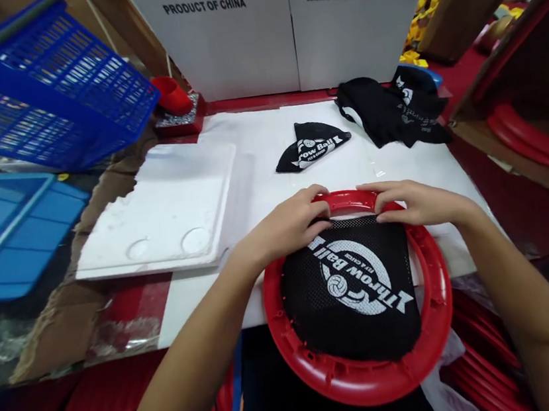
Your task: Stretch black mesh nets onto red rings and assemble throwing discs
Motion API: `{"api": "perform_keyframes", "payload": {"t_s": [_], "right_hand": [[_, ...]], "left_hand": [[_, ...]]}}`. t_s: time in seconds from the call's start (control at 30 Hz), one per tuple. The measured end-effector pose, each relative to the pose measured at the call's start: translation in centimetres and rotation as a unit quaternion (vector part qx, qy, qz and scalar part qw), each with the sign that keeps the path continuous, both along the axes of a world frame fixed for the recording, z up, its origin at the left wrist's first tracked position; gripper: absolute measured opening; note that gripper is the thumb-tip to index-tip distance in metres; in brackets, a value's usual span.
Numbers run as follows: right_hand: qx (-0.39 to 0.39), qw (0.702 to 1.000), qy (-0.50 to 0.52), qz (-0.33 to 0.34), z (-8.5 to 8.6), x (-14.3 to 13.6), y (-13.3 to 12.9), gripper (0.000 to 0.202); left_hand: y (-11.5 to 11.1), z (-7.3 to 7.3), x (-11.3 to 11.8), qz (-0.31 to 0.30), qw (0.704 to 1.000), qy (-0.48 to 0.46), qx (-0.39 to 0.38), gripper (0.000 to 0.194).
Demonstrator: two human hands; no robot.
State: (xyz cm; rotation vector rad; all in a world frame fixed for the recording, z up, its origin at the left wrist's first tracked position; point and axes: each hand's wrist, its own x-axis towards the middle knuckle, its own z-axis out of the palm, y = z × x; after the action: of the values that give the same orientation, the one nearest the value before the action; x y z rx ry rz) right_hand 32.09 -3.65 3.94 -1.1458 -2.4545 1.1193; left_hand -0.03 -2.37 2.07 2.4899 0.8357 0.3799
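Note:
A red plastic ring (369, 380) rests at the table's near edge, its lower part over my lap. Inside it lies a black mesh fabric piece (313, 321) printed "Throw Ball", reaching the ring along the bottom and left. My left hand (301, 219) grips the fabric's upper left edge at the ring, fingers curled. On the upper right, my right hand (411, 200) pinches the fabric's other corner, its index finger lying along the ring's far rim. A gap shows between the fabric's top edge and the ring. Farther back lies a folded black fabric piece (317, 143) with the same print.
More black fabric pieces (388, 111) are heaped at the back right. White foam board (155, 213) lies left, near a blue basket (39, 81) and a light blue crate (7, 231). A large white carton (239, 43) stands behind. Red rings (483, 353) are stacked below right.

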Motion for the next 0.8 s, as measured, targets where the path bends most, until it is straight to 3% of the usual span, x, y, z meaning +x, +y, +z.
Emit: {"api": "perform_keyframes", "payload": {"t_s": [0.13, 0.3, 0.43, 0.6, 0.7, 0.8], "right_hand": [[0.034, 0.992, 0.086, -0.082, -1.6, 0.3, -1.5, 0.018], [0.018, 0.981, 0.134, -0.143, -2.5, -0.1, -1.8, 0.018], [0.034, 0.983, 0.12, -0.133, -2.7, -0.2, -1.4, 0.018], [0.076, 0.989, 0.069, -0.104, -3.0, -0.5, -1.3, 0.022], [0.101, 0.988, 0.045, -0.106, -2.6, -0.6, -1.2, 0.024], [0.074, 0.993, 0.034, -0.085, -1.7, -0.5, -0.6, 0.022]], "left_hand": [[0.6, 0.4, -0.5, 0.029, 0.992, -0.088, -0.084, 0.016], [1.3, 0.0, -0.6, 0.123, 0.967, -0.157, -0.157, 0.017], [1.6, -0.1, -0.7, 0.158, 0.954, -0.132, -0.217, 0.023], [2.1, 0.4, -1.5, 0.134, 0.948, -0.093, -0.275, 0.03], [2.6, 0.1, -2.0, 0.142, 0.935, -0.11, -0.305, 0.03], [3.1, -0.5, -2.1, 0.163, 0.915, -0.152, -0.337, 0.034]]}}
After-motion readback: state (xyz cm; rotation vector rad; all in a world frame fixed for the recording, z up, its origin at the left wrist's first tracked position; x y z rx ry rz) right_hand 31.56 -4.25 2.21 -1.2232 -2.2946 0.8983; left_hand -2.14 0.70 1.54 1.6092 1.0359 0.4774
